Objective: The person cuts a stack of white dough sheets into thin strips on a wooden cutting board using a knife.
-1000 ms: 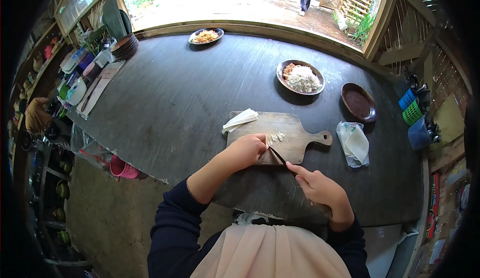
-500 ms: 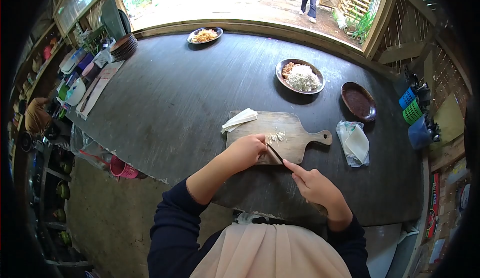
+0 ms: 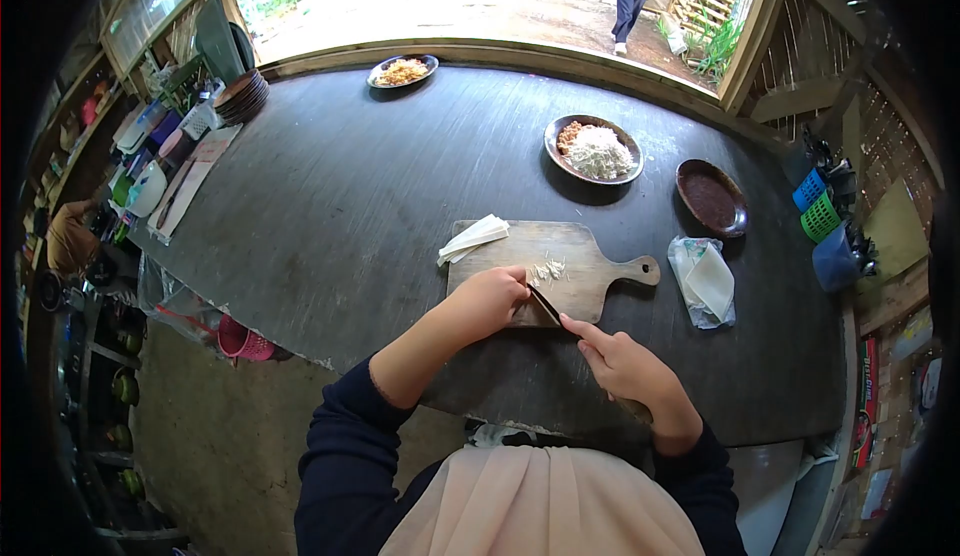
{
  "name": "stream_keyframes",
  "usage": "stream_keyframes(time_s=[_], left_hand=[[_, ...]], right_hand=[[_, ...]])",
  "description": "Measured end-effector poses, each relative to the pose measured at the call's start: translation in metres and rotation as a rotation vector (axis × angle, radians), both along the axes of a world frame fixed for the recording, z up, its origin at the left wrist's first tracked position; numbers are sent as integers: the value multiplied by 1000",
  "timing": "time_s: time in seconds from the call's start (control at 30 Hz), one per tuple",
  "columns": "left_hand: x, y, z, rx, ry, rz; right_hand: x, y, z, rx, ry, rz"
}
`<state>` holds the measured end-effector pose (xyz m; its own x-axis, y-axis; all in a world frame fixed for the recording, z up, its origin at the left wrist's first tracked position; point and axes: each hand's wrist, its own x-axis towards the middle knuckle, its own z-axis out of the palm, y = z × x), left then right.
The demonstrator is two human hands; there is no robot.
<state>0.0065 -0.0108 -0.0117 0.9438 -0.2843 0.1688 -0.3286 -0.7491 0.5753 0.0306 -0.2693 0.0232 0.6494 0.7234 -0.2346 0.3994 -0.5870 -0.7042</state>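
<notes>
A wooden cutting board [image 3: 575,246] with a handle at its right lies on the dark table. My left hand [image 3: 492,296] is closed over the board's lower part, its fingertips beside the blade; what they hold is hidden. My right hand [image 3: 625,364] grips a knife [image 3: 543,303] whose dark blade points up and left to my left fingertips. Small white cut pieces [image 3: 548,272] lie on the board just above the blade. A stack of white strips [image 3: 474,239] rests at the board's upper left corner.
Beyond the board stand a plate of white shreds [image 3: 597,152], an empty brown dish [image 3: 712,198] and a farther plate of food [image 3: 402,72]. A plastic-wrapped white sheet [image 3: 703,281] lies right of the board. Stacked plates [image 3: 241,97] stand far left. A person [image 3: 631,1] is outside.
The view has shifted slightly. The knife blade is angled a little differently beside my left fingertips. The person outside has moved a step nearer.
</notes>
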Motion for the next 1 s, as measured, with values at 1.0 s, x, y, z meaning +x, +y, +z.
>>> stream_keyframes(time_s=[1.0], left_hand=[[0,0,4,-5,7,-5]], right_hand=[[-5,-1,1,44,-75,21]])
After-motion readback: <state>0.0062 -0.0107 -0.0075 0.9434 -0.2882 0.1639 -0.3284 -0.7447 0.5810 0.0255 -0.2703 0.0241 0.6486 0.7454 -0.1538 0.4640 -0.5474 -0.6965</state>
